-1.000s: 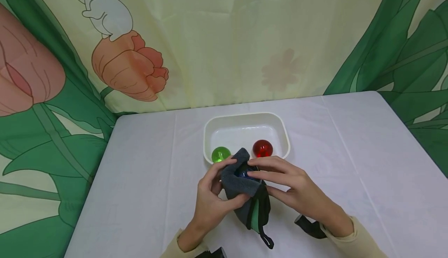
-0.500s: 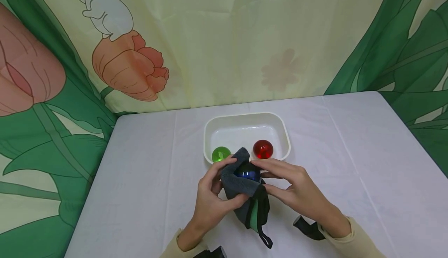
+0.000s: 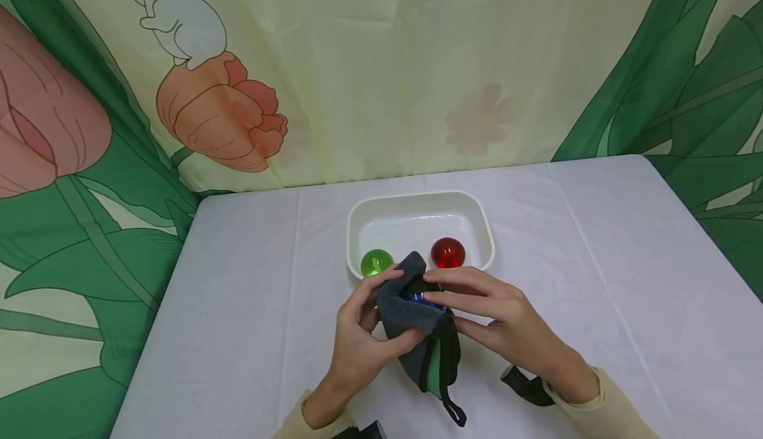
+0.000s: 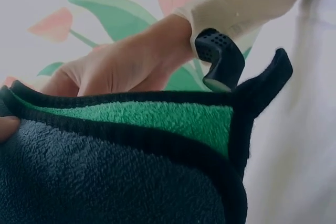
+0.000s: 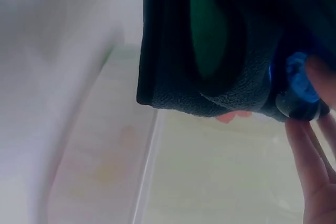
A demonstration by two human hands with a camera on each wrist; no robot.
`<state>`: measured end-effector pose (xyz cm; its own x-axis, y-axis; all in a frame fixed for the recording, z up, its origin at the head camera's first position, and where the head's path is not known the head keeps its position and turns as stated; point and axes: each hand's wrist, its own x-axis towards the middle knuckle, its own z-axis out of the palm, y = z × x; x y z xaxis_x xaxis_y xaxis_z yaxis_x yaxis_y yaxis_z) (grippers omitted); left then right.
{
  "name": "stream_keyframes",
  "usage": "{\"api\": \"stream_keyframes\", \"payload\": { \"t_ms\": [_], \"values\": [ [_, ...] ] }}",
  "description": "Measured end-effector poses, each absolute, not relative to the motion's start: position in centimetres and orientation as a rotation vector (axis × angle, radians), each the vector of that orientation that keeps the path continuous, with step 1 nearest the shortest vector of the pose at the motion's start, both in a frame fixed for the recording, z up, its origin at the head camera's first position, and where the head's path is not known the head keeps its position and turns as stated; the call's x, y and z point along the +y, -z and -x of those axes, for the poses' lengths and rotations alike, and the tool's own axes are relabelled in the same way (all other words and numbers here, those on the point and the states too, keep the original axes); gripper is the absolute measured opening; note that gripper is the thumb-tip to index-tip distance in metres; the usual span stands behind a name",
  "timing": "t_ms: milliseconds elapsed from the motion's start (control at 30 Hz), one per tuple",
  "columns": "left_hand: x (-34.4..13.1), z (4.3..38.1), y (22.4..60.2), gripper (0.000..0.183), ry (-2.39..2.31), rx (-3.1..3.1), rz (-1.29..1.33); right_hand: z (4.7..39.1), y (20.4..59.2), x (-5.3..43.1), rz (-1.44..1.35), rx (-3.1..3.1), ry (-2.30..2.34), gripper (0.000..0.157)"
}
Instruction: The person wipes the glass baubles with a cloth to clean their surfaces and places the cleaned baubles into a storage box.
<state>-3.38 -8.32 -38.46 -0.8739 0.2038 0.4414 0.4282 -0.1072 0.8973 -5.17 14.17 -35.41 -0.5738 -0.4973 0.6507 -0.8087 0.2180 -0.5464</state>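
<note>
In the head view my left hand [image 3: 366, 343] grips a folded dark grey cloth [image 3: 402, 310] with black edging and a green reverse side, its thumb across the front and fingers behind. A shiny blue ball [image 3: 419, 298] sits in the fold, mostly covered by cloth and fingers. My right hand [image 3: 512, 320] holds the ball from the right, fingertips curved over its top and thumb low by the cloth. The right wrist view shows the blue ball [image 5: 299, 85] between those fingers. A loop [image 3: 456, 414] hangs from the cloth's lower corner.
Just beyond the hands stands a white tray [image 3: 399, 224] holding a clear green ball [image 3: 376, 261] and a clear red ball [image 3: 448, 252]. A white cloth covers the table [image 3: 238, 306]. Behind it hangs a printed curtain [image 3: 381, 75]. Black devices [image 3: 527, 386] are on both wrists.
My right fingers lifted off the top of the blue ball half a second ago, baring more of it, and now lie over it again. The left hand keeps its place on the cloth.
</note>
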Motion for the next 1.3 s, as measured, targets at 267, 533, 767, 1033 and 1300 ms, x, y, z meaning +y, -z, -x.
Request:
{"api": "stream_keyframes", "payload": {
  "t_ms": [267,533,767,1033,1300],
  "values": [
    [-8.37,3.34,38.28,0.067,2.079,-2.019,0.75,4.97,35.82,14.58,-1.08,-2.263,-1.542,0.046],
    [-8.28,3.43,38.34,0.065,2.089,-2.012,0.717,5.09,35.97,14.55,-1.105,-2.286,-1.449,0.046],
    [-8.26,3.4,38.5,0.064,2.113,-1.999,0.699,5.45,36.02,14.27,-1.222,-2.171,-1.296,0.037],
    [-8.27,3.42,38.54,0.067,2.081,-1.989,0.724,5.06,35.99,14.39,-1.128,-2.275,-1.437,0.045],
    [-8.17,3.37,38.49,0.064,2.101,-2.001,0.686,4.9,35.84,14.5,-1.095,-2.343,-1.432,0.056]
  ]
}}
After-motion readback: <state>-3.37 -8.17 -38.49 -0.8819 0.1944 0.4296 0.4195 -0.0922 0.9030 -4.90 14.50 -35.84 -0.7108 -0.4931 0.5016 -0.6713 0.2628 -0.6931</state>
